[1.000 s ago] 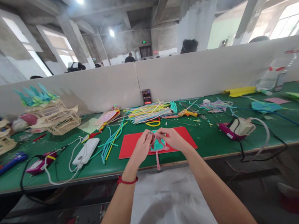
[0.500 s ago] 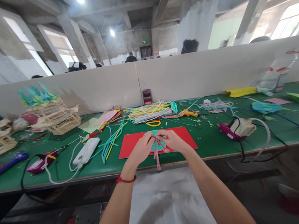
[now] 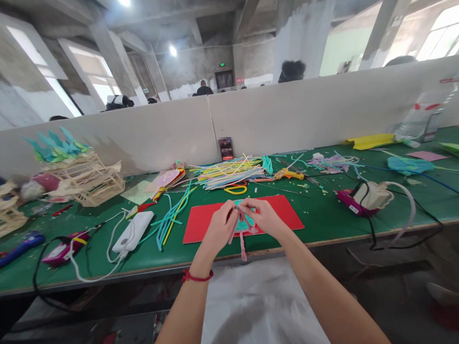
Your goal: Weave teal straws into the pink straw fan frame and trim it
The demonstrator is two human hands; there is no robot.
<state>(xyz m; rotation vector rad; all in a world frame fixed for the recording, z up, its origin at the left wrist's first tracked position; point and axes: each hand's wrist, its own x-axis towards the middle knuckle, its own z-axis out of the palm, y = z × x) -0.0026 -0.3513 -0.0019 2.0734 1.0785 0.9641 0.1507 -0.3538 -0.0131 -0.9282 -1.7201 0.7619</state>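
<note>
Dusty-pink fuzzy strands (image 3: pixel 243 248) are pinched close together in your left hand (image 3: pixel 219 226) and right hand (image 3: pixel 269 219), both drawn narrow, over a partly hidden turquoise fuzzy piece (image 3: pixel 240 226) on a red rectangular card (image 3: pixel 287 214) on the smooth green tabletop (image 3: pixel 320 219). One strand, near the middle half a second ago, has swung beside your left hand; shaping seems unfinished.

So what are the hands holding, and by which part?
The left hand and right hand pinch pink strips at their upper part; exact spot hidden.

Fuzzy-looking pink strip (image 3: pixel 243 248), smooth red card (image 3: pixel 288 212), smooth green tabletop (image 3: pixel 319 213).
</note>
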